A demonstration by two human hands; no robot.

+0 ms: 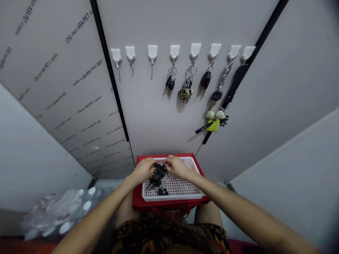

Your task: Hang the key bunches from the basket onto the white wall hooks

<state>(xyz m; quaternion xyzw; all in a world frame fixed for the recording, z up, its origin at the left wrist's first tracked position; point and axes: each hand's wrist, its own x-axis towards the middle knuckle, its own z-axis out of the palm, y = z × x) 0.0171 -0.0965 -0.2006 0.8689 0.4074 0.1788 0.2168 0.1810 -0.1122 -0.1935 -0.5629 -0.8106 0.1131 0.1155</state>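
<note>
A white perforated basket (182,193) holds several dark bunches of keys (155,182) on its left side. Over its far part, my left hand (144,170) curls its fingers round the left side of a bunch of black-headed keys (159,170). From the right, my right hand (177,167) pinches at the same bunch, thumb and fingers bent inward. The fingertips partly cover what they grip. A separate black key (162,191) lies closer to the basket's front rim.
Under the basket is a red box (137,197) between my legs. White hooks (153,53) line the wall; three on the left are bare, the others carry key bunches (185,92) and a lanyard (235,83). Plastic-wrapped bottles (66,211) stand on the floor at left.
</note>
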